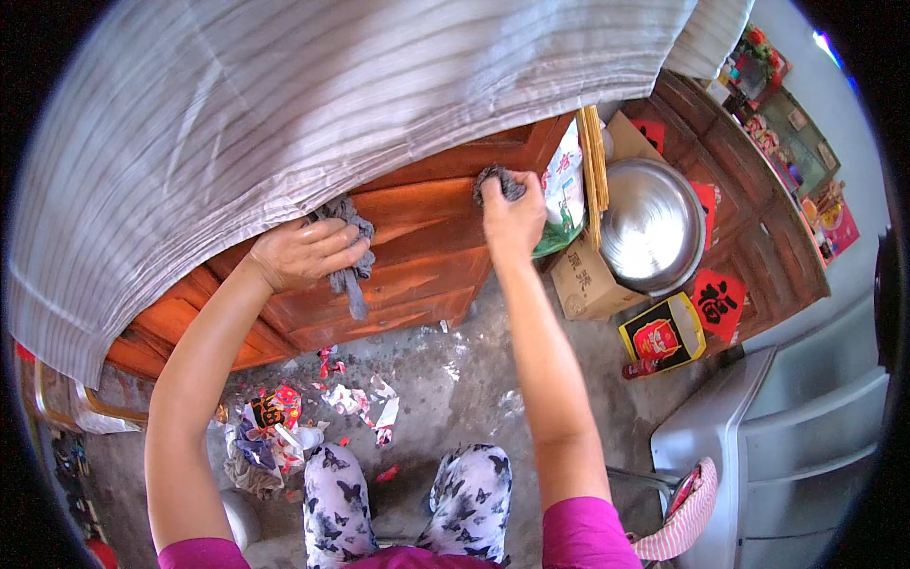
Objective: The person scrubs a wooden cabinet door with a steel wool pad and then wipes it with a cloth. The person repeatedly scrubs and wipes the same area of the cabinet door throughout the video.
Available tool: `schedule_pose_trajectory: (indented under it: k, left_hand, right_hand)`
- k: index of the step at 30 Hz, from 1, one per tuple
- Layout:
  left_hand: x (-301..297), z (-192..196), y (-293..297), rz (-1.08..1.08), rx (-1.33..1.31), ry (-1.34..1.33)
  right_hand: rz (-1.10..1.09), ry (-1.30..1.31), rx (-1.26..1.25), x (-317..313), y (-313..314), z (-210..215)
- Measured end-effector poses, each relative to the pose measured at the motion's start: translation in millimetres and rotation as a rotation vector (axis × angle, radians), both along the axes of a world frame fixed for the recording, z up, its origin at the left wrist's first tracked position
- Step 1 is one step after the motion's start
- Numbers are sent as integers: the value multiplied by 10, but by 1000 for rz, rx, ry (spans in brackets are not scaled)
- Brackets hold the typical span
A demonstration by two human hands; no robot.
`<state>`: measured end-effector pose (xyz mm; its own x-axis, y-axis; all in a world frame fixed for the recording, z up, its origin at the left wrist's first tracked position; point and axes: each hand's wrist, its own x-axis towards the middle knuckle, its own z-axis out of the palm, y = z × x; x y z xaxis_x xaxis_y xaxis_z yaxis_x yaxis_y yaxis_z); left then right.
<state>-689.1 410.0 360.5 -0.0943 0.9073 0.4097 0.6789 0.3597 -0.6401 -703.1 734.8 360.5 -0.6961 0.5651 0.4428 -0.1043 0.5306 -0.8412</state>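
Observation:
My left hand [311, 251] is closed over a grey cloth [353, 248], whose loose end hangs down in front of the reddish-brown wooden cabinet [417, 237]. Farther right, my right hand [515, 213] grips a second dark grey rag [499, 182], bunched between the fingers near the cabinet's right end. A striped whitish cloth [379, 85] drapes over the cabinet's top and front edge, just above my left hand. Whether the two rags are joined cannot be seen.
Right of the cabinet are a green and white bag [565, 194], a cardboard box [592, 282], a round metal basin [652, 228] and a black and yellow box [664, 337]. Litter [270, 431] lies on the floor at left. A white plastic chair [720, 446] stands at lower right.

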Motion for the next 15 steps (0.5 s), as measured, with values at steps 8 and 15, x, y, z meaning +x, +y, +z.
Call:
schedule_pose_trajectory:
  k: [8, 15]
  left_hand:
    - [4, -16, 1, -4, 17, -5]
    - [-1, 9, 62, -12, 13, -36]
  right_hand:
    - [4, 49, -82, -106, 265, -51]
    - [-36, 189, -352, -337, 603, -89]
